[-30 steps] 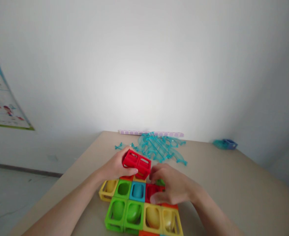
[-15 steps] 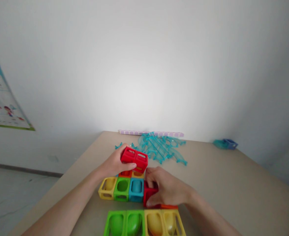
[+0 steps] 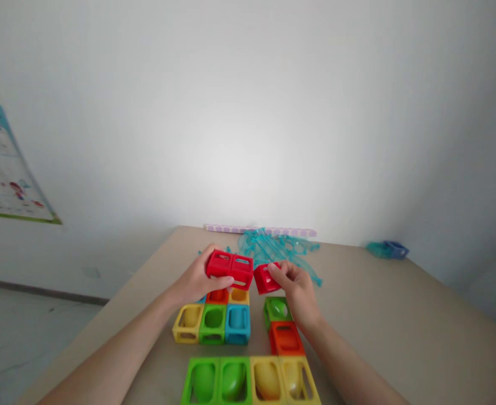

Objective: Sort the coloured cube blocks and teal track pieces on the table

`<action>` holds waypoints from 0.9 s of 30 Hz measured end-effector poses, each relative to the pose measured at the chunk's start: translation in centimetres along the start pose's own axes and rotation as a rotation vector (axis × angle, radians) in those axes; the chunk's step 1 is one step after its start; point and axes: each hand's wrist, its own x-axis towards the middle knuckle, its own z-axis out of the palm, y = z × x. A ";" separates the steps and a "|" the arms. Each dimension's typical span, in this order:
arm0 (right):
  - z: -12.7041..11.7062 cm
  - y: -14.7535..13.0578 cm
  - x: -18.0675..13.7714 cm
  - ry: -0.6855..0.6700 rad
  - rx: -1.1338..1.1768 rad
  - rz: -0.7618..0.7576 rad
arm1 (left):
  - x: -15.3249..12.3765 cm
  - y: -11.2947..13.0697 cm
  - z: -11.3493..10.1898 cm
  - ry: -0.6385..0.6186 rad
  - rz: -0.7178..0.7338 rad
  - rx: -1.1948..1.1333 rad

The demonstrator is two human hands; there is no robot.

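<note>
Two joined red hollow blocks (image 3: 231, 271) are held up in my left hand (image 3: 199, 277), its thumb along their near side. My right hand (image 3: 300, 289) pinches a single red block (image 3: 266, 279) just right of that pair, with a narrow gap between them. Below on the table lie a yellow block (image 3: 187, 324), a green block (image 3: 213, 324) and a blue block (image 3: 238, 324) in a row, with orange and yellow-orange blocks behind. Under my right hand sit another green block (image 3: 278, 308) and an orange block (image 3: 287, 338).
Green and yellow blocks (image 3: 250, 361) form a row at the near table edge. Clear teal track-like pieces (image 3: 268, 247) lie behind my hands. A purple-and-white strip (image 3: 260, 230) rests along the wall. A dark blue block with a teal part (image 3: 393, 249) stands far right.
My right hand has lifted a red block from the row's right end and brought it up beside the left hand's pair. A green block now shows where the right hand was.
</note>
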 end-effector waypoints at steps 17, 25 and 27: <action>0.5 -1.1 -1.0 -0.116 -0.190 -0.098 | -0.1 -0.1 -0.2 0.175 0.185 0.147; 0.6 -1.0 -0.8 -0.103 -0.089 -0.083 | -0.3 0.0 -0.6 0.208 0.228 0.207; 0.4 -1.0 -0.8 -0.124 -0.125 -0.117 | -0.3 0.0 -0.5 0.202 0.243 0.212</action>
